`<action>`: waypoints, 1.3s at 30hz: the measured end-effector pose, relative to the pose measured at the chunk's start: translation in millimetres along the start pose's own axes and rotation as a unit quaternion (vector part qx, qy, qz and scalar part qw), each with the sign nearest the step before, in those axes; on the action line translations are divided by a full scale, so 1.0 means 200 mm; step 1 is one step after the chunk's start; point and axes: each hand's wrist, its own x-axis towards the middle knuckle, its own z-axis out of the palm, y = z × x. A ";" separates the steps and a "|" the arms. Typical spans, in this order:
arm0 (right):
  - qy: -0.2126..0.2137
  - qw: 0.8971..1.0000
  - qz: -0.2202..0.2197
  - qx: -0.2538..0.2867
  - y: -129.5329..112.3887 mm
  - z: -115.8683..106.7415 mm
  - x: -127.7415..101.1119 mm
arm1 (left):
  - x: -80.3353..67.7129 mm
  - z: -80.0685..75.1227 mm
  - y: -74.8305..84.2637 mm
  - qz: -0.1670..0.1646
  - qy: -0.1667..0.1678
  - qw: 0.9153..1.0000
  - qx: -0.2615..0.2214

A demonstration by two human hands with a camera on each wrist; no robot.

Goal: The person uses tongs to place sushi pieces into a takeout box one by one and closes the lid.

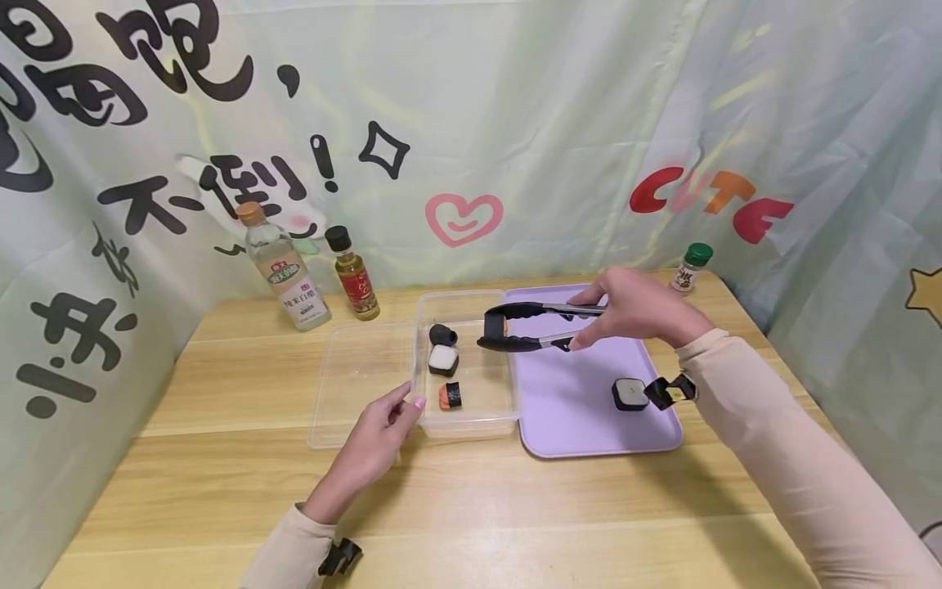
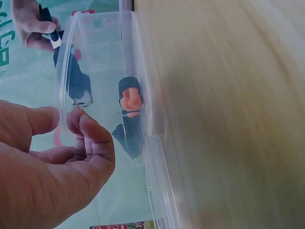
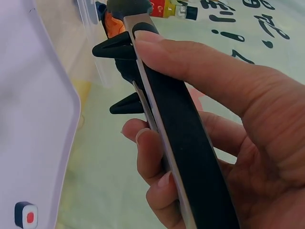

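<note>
My right hand (image 1: 625, 307) grips black-and-silver tongs (image 1: 515, 310) above the right side of a clear plastic container (image 1: 471, 427). Between the tong tips is a dark-wrapped sushi piece (image 1: 494, 325) with some orange showing. At the container's near left corner, my left hand (image 1: 379, 433) pinches the rim between thumb and fingers. Inside the container lie a black piece (image 1: 442, 334), a white-topped sushi roll (image 1: 443, 360) and an orange-topped sushi (image 1: 450, 396). Another white-topped roll (image 1: 630, 394) sits on the purple tray (image 1: 589, 438), under the right forearm.
A clear lid (image 1: 361, 388) lies flat left of the container. Behind it stand a vinegar bottle (image 1: 290, 282) and a smaller red-labelled bottle (image 1: 358, 286). A green-capped shaker (image 1: 690, 268) is at the back right, beyond the tray. A printed cloth (image 1: 559, 123) hangs along the table's back edge.
</note>
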 end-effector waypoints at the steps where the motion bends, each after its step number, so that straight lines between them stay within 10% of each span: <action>1: -0.002 1.000 -0.007 -0.002 -0.01 0.00 0.01 | 0.00 0.00 0.00 0.002 0.000 1.000 0.000; 39: -0.056 0.993 -0.058 -0.087 -0.18 0.14 0.27 | 0.00 0.00 0.00 0.003 0.000 1.000 -0.007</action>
